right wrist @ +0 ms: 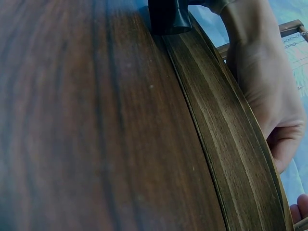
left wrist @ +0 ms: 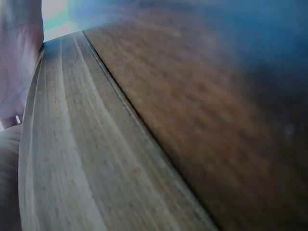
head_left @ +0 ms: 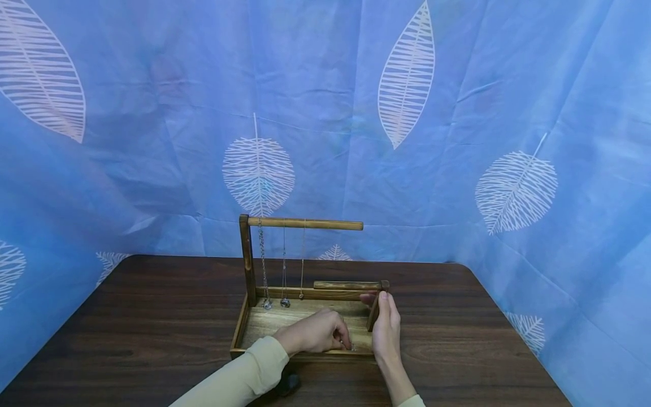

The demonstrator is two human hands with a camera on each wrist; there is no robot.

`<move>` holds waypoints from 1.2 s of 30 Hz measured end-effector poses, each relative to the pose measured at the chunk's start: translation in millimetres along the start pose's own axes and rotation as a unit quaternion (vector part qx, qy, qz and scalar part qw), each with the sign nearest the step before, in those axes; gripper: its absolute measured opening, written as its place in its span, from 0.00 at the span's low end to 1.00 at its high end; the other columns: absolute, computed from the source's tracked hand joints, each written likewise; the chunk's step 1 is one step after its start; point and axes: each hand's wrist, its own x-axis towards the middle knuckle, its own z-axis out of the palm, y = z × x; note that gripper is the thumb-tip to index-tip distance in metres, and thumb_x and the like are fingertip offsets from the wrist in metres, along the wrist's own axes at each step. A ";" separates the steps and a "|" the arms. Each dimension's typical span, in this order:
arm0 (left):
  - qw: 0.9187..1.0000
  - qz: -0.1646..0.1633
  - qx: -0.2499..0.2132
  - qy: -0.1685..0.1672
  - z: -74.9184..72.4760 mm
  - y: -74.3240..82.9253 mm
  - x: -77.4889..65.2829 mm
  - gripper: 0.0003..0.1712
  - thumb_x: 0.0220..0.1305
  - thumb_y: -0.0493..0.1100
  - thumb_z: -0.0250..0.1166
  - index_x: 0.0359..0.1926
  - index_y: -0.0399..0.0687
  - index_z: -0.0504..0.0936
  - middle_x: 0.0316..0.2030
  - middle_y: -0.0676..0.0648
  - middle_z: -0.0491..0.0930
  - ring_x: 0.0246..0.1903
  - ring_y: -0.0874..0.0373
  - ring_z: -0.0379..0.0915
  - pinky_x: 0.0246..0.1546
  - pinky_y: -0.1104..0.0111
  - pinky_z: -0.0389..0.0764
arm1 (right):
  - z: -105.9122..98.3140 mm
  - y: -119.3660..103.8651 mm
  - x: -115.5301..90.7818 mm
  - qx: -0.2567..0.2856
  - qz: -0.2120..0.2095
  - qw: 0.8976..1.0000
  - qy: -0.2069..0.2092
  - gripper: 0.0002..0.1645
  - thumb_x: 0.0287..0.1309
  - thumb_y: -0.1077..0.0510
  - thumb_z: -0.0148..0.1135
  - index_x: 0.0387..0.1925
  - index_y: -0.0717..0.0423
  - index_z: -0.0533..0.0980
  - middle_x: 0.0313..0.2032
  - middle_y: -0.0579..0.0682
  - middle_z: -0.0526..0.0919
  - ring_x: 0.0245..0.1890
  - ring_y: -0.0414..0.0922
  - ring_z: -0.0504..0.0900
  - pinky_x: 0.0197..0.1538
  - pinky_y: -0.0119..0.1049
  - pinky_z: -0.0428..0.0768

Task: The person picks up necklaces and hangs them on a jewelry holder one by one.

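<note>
A wooden jewelry stand [head_left: 243, 325] with a shallow tray base is on the table. My left hand [head_left: 320, 330] reaches over the tray's front wall [left wrist: 72, 134], fingers curled down at the front right corner. At its fingertips is a small silver piece [head_left: 353, 348], mostly hidden by the fingers. My right hand [head_left: 387, 328] grips the short right post [head_left: 373, 314], thumb on the near side and fingers behind. From the tall post's upper bar [head_left: 335, 225] hang a thick chain necklace [head_left: 263, 265] and two thinner necklaces [head_left: 284, 260], their pendants low over the tray.
A lower bar [head_left: 346, 285] runs left from the short post. The dark wood table [head_left: 152, 316] extends around the stand, with a blue leaf-print cloth [head_left: 325, 113] behind it. A black device [head_left: 289, 384] sits under the left wrist, in front of the tray.
</note>
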 end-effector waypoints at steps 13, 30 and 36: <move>0.997 0.039 0.073 -0.001 1.5 -4.1 0.1 0.09 0.64 0.35 0.71 0.32 0.56 0.89 0.31 0.65 0.79 0.32 0.77 0.71 0.35 0.85 0.73 | -0.9 0.9 -1.4 -0.004 -0.004 1.000 -0.005 0.35 0.81 0.41 0.31 0.57 0.66 0.72 0.52 0.61 0.81 0.57 0.52 0.75 0.59 0.47 0.69; 0.998 0.038 0.050 -0.007 -4.2 -5.1 -1.7 0.09 0.63 0.34 0.71 0.31 0.56 0.90 0.32 0.62 0.83 0.32 0.76 0.75 0.38 0.84 0.76 | -0.4 -0.8 -1.0 -0.002 -0.009 1.000 -0.009 0.35 0.81 0.41 0.31 0.57 0.64 0.74 0.52 0.60 0.81 0.57 0.50 0.74 0.59 0.47 0.68; 0.994 0.044 0.097 -0.004 -3.4 -3.0 -1.5 0.07 0.65 0.39 0.70 0.31 0.58 0.89 0.32 0.65 0.79 0.33 0.77 0.73 0.38 0.84 0.74 | -0.3 0.0 -0.8 -0.002 -0.008 1.000 -0.005 0.35 0.81 0.41 0.31 0.56 0.64 0.74 0.52 0.60 0.81 0.56 0.51 0.74 0.59 0.47 0.69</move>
